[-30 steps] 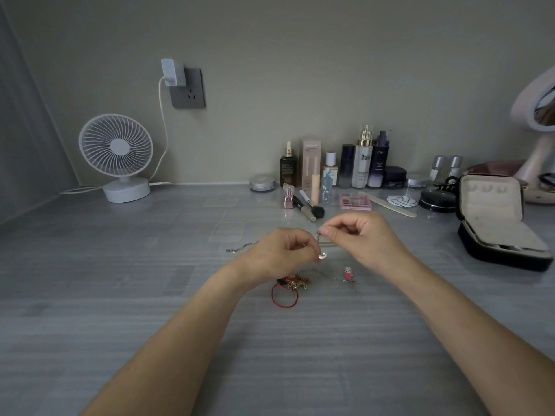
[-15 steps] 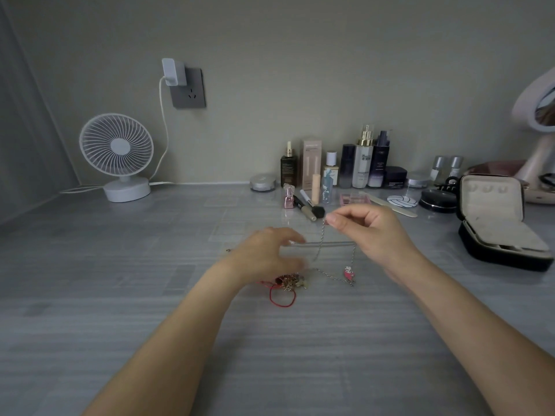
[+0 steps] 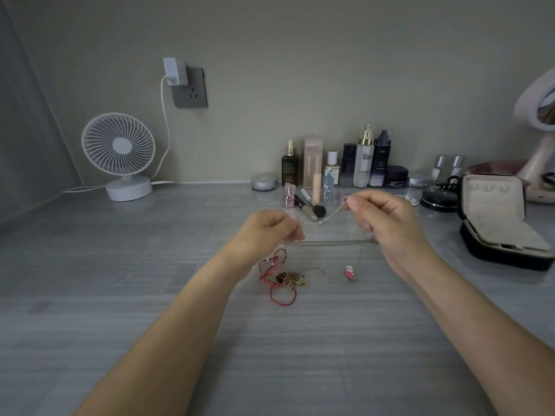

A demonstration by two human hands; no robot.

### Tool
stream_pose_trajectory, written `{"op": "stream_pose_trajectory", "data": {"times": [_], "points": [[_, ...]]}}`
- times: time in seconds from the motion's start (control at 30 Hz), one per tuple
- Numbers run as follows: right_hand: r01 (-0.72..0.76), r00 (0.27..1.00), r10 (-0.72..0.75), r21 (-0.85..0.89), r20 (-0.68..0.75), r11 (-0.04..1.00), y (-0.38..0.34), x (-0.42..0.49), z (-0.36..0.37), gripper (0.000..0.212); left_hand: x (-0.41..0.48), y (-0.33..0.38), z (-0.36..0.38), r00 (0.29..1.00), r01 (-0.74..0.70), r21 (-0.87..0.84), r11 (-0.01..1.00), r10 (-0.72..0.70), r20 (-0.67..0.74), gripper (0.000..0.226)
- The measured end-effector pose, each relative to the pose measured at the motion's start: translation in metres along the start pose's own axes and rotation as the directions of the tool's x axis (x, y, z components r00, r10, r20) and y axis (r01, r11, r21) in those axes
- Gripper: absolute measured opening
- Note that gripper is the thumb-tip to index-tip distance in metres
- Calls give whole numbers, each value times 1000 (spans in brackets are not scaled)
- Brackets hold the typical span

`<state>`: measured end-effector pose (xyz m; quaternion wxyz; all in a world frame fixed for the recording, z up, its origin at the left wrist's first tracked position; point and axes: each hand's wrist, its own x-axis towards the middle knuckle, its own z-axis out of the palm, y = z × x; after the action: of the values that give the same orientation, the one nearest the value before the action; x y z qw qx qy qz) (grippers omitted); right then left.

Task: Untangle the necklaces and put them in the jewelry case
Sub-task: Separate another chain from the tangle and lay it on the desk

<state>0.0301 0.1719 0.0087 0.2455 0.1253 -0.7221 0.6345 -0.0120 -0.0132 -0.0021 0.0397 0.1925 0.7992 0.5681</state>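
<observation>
**Silver chain strung up, knot down on the desk**

Silver is the story, but start nearest the camera. On the grey desk a red cord lies in loops, run into a clump of gold-toned charms. Just right of that sits a pink charm on a fine strand that climbs towards the hands.

Up above the clump, the left hand has its grip pinched on one end of the silver chain. The right hand is clenched on the other end, a touch higher and farther. The chain sags between them, and one loop of the red cord rises towards the left hand.

My read is that this stuff weighs almost nothing, is limp and slippery, and the thin links would snap or cinch tighter under a hard tug. Best to take hold close to the knot with the fingertips and tease, not pull.

Right of the hands, the jewelry case stands with its lid up, well apart from the tangle. Against the far wall are bottles, with a fan far left.
</observation>
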Motion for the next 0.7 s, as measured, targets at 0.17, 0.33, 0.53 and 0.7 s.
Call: {"op": "stream_pose_trajectory", "data": {"times": [0.17, 0.33, 0.53, 0.7], "points": [[-34, 999, 38, -106, 32, 994, 8, 1, -1, 27, -4, 8, 1, 994, -80, -336, 939, 101, 48, 26], [-110, 951, 185, -285, 250, 952, 10, -1, 0, 32, -8, 17, -1, 987, -99, -503, 859, 147, 58, 22], [-121, 872, 346, -531, 347, 839, 20, 0, -2, 46, -17, 19, 2, 926, -53, -346, 937, 176, 334, 29], [-99, 859, 386, -631, 337, 769, 25, 0, -3, 39, -23, 21, 7, 853, -36, -133, 990, 100, 512, 34]]}}
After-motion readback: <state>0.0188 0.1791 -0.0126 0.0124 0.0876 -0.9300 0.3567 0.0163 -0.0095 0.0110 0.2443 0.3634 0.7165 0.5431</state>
